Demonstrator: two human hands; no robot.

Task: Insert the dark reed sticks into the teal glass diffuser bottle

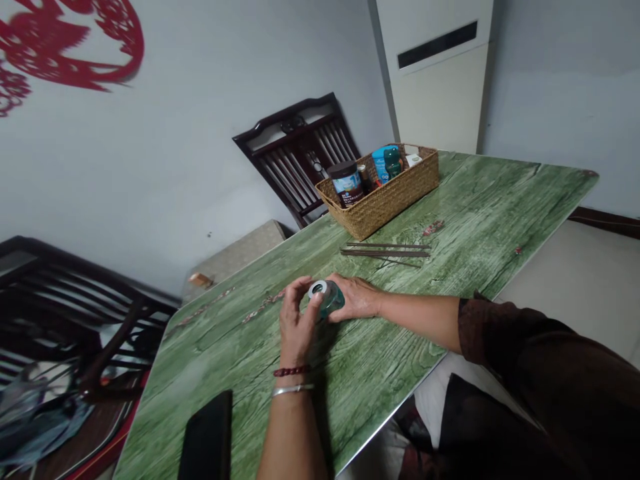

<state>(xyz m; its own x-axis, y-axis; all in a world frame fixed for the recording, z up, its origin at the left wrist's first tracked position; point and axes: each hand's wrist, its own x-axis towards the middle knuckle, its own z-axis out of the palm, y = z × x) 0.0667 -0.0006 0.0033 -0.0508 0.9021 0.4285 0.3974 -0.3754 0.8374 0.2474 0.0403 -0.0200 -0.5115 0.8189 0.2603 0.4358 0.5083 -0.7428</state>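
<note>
Between my two hands is a small greenish glass bottle (330,301) with a silver ring-shaped collar round its mouth. My left hand (299,312) has its fingers and thumb closed about the collar at the top. Wrapped round the bottle's body from the right is my right hand (356,297). The bottle tilts toward the left, just above or on the green table; I cannot tell which. Beyond the hands, several thin dark brown sticks (385,253) lie loosely side by side on the tabletop.
A woven basket (395,203) with a dark-lidded jar (346,184) and a blue packet (383,163) stands on the green marbled table (240,360). A black flat device (206,437) lies near left. Dark wooden chairs (305,150) stand by the wall.
</note>
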